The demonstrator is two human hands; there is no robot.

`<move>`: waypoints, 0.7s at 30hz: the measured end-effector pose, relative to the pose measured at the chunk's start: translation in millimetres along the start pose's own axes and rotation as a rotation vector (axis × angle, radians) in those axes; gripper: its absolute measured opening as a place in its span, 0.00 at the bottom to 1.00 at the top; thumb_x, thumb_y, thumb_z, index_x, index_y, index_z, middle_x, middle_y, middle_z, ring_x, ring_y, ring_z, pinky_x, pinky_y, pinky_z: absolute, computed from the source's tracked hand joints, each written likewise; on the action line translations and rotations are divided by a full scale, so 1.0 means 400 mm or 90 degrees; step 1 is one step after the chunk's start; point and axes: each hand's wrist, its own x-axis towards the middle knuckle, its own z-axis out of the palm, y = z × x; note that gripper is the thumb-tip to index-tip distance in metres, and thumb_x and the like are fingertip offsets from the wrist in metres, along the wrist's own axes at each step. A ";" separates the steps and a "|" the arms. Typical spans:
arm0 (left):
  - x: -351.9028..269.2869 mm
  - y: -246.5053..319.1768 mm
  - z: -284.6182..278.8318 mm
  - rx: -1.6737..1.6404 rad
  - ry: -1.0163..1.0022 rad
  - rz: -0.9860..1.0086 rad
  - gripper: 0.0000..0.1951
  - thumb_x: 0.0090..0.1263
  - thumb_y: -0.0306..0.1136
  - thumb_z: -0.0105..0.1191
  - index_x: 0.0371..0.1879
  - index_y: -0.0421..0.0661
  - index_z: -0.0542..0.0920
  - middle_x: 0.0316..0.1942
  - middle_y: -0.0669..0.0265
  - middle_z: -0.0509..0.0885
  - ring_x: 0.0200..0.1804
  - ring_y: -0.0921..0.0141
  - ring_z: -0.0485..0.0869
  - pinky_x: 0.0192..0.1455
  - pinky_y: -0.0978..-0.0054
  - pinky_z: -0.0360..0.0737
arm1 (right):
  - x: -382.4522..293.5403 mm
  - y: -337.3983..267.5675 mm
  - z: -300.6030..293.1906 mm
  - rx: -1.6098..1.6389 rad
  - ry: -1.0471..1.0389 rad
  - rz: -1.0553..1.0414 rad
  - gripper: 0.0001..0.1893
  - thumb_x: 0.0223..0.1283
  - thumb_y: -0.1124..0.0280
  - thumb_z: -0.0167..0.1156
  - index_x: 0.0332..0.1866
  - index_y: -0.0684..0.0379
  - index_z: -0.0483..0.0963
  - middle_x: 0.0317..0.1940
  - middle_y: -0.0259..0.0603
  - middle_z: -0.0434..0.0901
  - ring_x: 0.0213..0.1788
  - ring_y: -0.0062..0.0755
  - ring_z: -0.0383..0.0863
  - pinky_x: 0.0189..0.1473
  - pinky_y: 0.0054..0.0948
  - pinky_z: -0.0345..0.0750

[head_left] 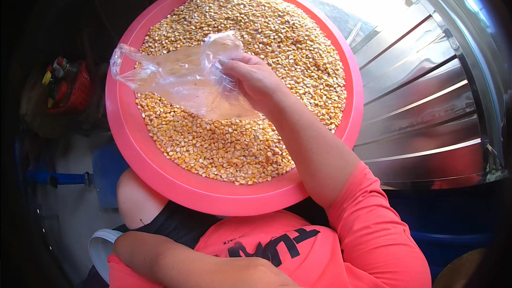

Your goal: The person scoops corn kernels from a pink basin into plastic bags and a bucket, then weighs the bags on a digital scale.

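Note:
A large round pink plastic basin (136, 160) full of dried corn kernels (224, 152) lies before me, above my lap. Over the kernels my right hand (254, 78) grips a crumpled clear plastic bag (180, 74) by one end, between thumb and fingers. The bag spreads out to the left, and its handle loop hangs near the basin's left rim. The bag looks empty. My left forearm (192, 258) lies across my body at the bottom edge of the picture; the fingers of my left hand (260, 274) cannot be made out.
A ribbed shiny metal panel (420, 100) stands close at the right of the basin. On the left are a red plastic basket (76, 94) with bottles or jars and a blue object (108, 172) on the floor. My bare knee (134, 196) is beside the basin's lower left rim.

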 end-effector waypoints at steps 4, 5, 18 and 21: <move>0.006 0.000 -0.012 0.133 -0.030 0.031 0.19 0.60 0.26 0.52 0.52 0.42 0.74 0.39 0.57 0.82 0.40 0.60 0.82 0.43 0.69 0.79 | 0.022 0.020 -0.009 0.007 -0.003 -0.014 0.07 0.58 0.77 0.55 0.40 0.66 0.76 0.31 0.40 0.80 0.30 0.25 0.79 0.34 0.25 0.78; 0.006 -0.004 -0.011 0.148 -0.047 0.018 0.20 0.60 0.28 0.53 0.53 0.42 0.74 0.40 0.57 0.82 0.41 0.61 0.82 0.43 0.69 0.79 | 0.024 0.022 -0.013 -0.007 -0.014 -0.007 0.07 0.57 0.78 0.55 0.40 0.66 0.76 0.31 0.39 0.80 0.30 0.24 0.79 0.34 0.25 0.77; -0.142 -0.016 -0.218 0.663 0.944 0.002 0.21 0.63 0.33 0.59 0.54 0.41 0.72 0.45 0.66 0.74 0.42 0.76 0.71 0.46 0.80 0.70 | -0.008 -0.012 0.018 0.074 -0.119 -0.011 0.09 0.58 0.77 0.56 0.44 0.65 0.75 0.38 0.39 0.81 0.38 0.25 0.81 0.43 0.26 0.79; -0.197 -0.016 -0.270 0.872 1.008 -0.050 0.30 0.60 0.42 0.63 0.59 0.42 0.69 0.50 0.62 0.73 0.45 0.72 0.71 0.48 0.76 0.71 | -0.023 -0.023 0.036 0.022 -0.129 0.010 0.11 0.58 0.76 0.58 0.46 0.64 0.75 0.40 0.39 0.81 0.41 0.25 0.81 0.46 0.27 0.78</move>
